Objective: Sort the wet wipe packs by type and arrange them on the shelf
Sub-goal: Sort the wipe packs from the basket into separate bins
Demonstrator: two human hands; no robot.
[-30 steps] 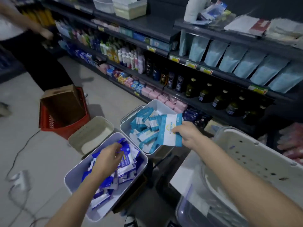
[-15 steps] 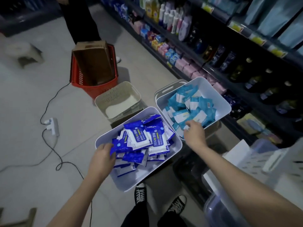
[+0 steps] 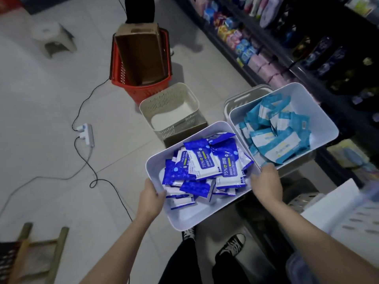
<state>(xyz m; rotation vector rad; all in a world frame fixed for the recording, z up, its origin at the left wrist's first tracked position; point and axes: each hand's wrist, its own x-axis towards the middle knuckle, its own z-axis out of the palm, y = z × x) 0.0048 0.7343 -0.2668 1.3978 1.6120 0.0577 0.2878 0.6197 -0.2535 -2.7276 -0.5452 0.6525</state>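
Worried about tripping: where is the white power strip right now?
The power strip lies on the floor at the head view's left, well left of the beige basket, down-left of the red basket.

Your hands (image 3: pixel 150 198) and forearms (image 3: pixel 307 228) are bare. You wear black trousers (image 3: pixel 182 263) and black lace-up sneakers (image 3: pixel 231 245) with white toecaps.

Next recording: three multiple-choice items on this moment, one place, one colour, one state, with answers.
1. The bin of light blue packs stands where from the bin of dark blue packs? A to its right; B to its left; C inside it.
2. The basket holding the cardboard box is: A green; B red; C white.
3. The left hand and right hand: A grip the bin of dark blue packs; B hang idle; C each pinch one pack.
Answers: 1 A, it stands on the right; 2 B, red walls; 3 A, both curl over its rims.
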